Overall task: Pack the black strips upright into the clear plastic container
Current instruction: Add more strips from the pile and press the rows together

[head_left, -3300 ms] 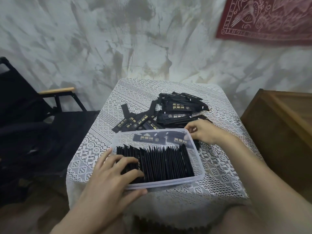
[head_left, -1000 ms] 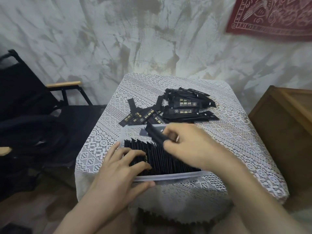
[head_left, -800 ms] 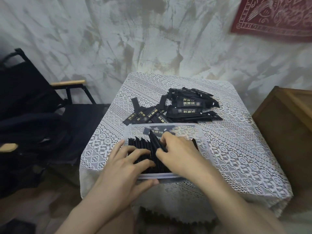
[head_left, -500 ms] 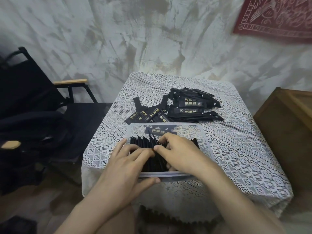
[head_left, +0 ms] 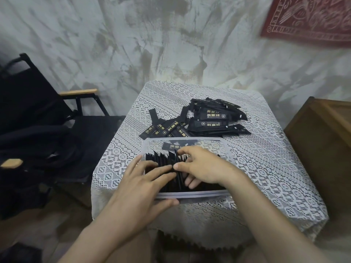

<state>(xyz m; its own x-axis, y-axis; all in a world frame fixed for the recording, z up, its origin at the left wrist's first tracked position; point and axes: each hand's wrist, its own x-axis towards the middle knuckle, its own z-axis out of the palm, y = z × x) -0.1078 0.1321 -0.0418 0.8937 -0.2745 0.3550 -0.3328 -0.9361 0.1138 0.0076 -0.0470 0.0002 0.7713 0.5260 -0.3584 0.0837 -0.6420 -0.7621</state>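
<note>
A black folding chair (head_left: 38, 114) stands at 9 o'clock of the table (head_left: 266, 168), which is covered with white lace. The left hand (head_left: 140, 185) is not grasping: its fingers lie extended across the tops of the packed strips, and its thumb rests along the outside of the near wall of the clear plastic container (head_left: 205, 193). The container sits at the table's 6 o'clock edge. Inside it, a row of black strips (head_left: 161, 160) stands upright on edge, filling the near part; one flat strip (head_left: 176, 146) lies on the floor at the container's 12 o'clock side. The right hand (head_left: 205, 168) pinches a single black strip (head_left: 178, 160) between thumb and forefinger, upright within the row, beside the left fingertips. A loose pile of strips (head_left: 209, 120) lies at 12 o'clock of the container. A wooden cabinet (head_left: 322, 139) stands at 3 o'clock; a red wall hanging (head_left: 307, 18) is at 1 o'clock.
</note>
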